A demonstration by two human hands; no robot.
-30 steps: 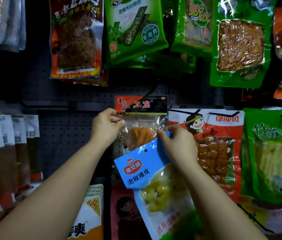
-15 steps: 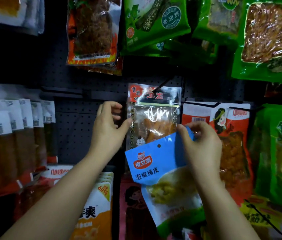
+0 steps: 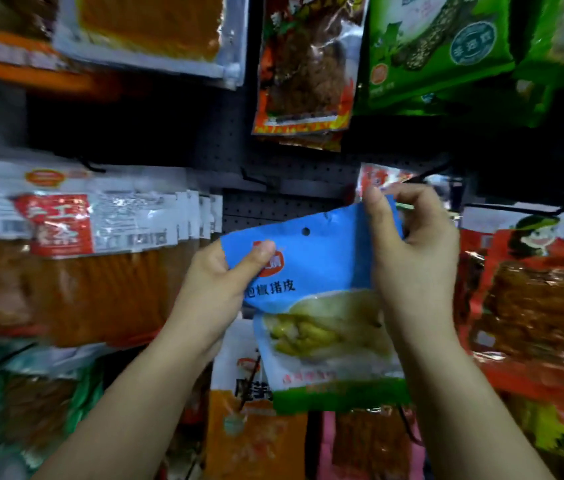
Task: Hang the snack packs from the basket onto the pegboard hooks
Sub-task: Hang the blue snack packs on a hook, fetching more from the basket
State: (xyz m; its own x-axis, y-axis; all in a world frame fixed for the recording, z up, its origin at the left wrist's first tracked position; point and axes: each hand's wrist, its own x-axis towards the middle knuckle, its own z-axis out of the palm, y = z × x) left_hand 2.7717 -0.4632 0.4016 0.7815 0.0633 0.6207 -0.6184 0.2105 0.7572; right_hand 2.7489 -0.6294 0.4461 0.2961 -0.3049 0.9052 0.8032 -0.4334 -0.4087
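Two hands, left hand (image 3: 219,282) and right hand (image 3: 408,251), I log pinching one blue snack pack (image 3: 318,271) before the pegboard (image 3: 284,206); pending: thread its hang hole (image 3: 306,231) onto a hook.

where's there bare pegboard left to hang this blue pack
Bare black pegboard shows in the middle, bordered by the white-and-orange packs on the left, the brown flame-print pack above, and the blue pack held by the left hand and right hand. Right side and below are crowded.
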